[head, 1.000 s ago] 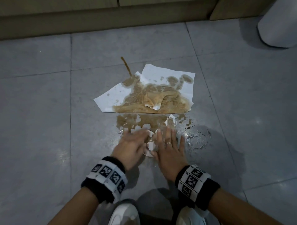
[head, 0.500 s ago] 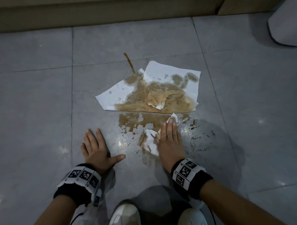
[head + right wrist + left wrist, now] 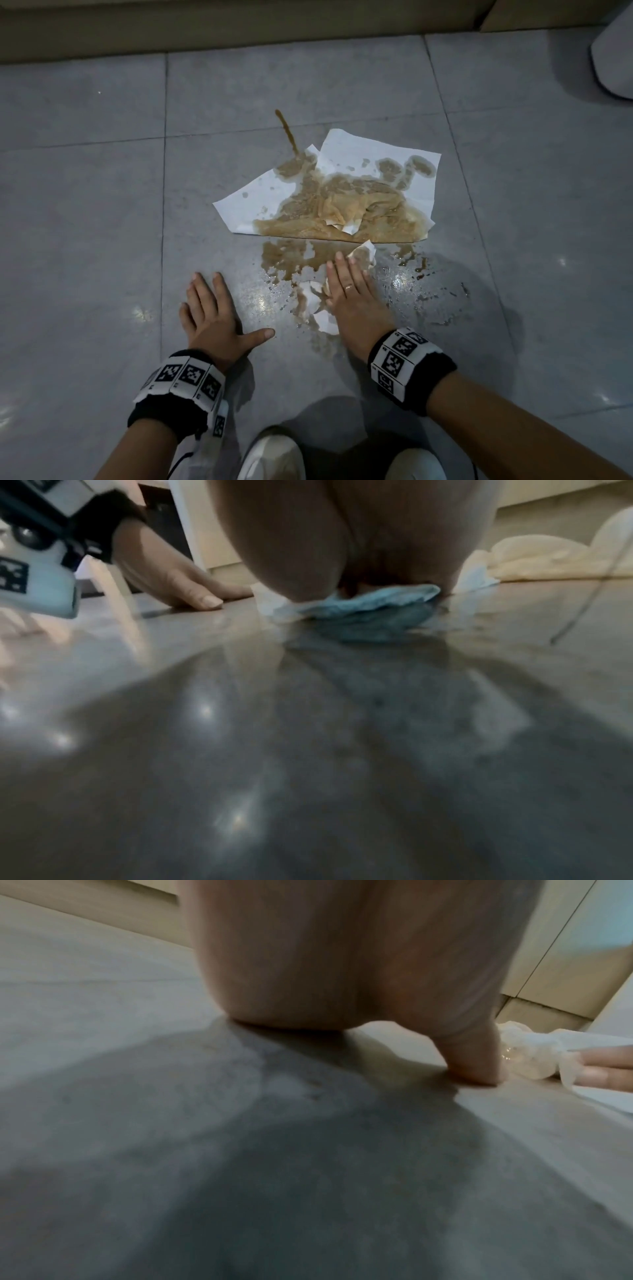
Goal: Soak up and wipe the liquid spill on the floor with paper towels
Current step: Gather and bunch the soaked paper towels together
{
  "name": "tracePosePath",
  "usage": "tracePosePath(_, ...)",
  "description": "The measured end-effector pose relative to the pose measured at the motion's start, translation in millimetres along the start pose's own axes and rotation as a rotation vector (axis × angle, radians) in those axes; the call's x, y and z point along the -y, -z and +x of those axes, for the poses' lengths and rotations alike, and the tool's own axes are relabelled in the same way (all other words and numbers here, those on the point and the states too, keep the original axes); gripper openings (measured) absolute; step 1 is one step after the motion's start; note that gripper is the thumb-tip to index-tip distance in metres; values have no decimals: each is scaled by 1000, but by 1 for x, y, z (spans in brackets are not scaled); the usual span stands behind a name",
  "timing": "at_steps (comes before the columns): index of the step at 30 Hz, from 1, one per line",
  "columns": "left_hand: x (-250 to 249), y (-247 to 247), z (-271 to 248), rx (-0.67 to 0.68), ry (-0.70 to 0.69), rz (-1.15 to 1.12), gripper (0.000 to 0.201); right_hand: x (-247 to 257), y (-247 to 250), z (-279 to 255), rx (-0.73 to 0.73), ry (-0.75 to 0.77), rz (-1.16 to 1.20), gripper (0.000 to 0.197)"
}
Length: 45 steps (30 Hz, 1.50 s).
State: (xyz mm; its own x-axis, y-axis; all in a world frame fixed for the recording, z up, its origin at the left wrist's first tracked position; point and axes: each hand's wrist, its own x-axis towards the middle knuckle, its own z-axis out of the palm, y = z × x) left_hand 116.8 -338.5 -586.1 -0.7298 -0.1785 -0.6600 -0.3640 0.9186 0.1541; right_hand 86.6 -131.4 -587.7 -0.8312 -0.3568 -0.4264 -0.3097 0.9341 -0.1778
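A brown spill spreads over the grey floor tiles. Two flat paper towels, soaked brown through the middle, lie on its far part. My right hand lies flat with straight fingers on a small wet paper towel at the spill's near edge; in the right wrist view this towel is squashed under the palm. My left hand rests flat on dry floor to the left, fingers spread and holding nothing. Its thumb touches the tile.
A beige baseboard runs along the far side. A pale rounded object sits at the top right. My two white shoes are at the bottom edge. Wet droplets dot the floor right of my right hand.
My left hand left the small towel and moved left, now planted flat on dry floor. My right hand stays flat on the small towel, pushed slightly forward toward the spill.
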Motion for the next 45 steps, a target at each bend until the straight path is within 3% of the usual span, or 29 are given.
tracePosePath(2,0,-1,0,-1,-5,7,161,-3,7,-1,-64,7,11,57)
tracePosePath(5,0,-1,0,-10,-4,5,162,-14,18,0,27,28,57,67)
tracePosePath(7,0,-1,0,-4,2,11,162,-15,17,-5,-36,-32,55,64)
tracePosePath(12,0,-4,1,-27,7,20,161,0,3,-11,30,-198,83,71)
tracePosePath(15,1,-4,2,-35,4,13,160,-6,0,-10,63,-131,23,60)
tracePosePath(19,2,-6,2,-39,3,11,160,-10,7,-15,-90,-135,-27,54)
tracePosePath(21,2,-5,2,-43,4,9,159,-3,0,-22,-125,-65,-35,45)
tracePosePath(24,2,-5,1,-44,0,9,159,-1,-7,-25,-90,40,50,55)
tracePosePath(27,2,-5,1,-54,-1,4,159,-15,-2,-20,-231,76,183,34)
tracePosePath(31,2,-6,2,-65,-8,1,159,-29,23,-4,-500,-145,571,22)
tracePosePath(34,2,-7,2,-71,-13,-2,160,-42,39,13,-550,-373,749,16)
tracePosePath(36,2,-8,3,-76,-11,1,159,-51,43,20,-501,-363,605,13)
tracePosePath(39,1,-8,3,-98,-10,7,158,-52,37,18,-321,-229,302,26)
tracePosePath(41,1,-7,3,-75,8,25,160,-47,29,11,-314,-180,168,29)
tracePosePath(42,1,-7,2,-73,12,25,161,-45,24,7,-320,-168,126,37)
tracePosePath(45,1,-7,3,-54,17,38,161,-44,19,-1,-96,-111,110,65)
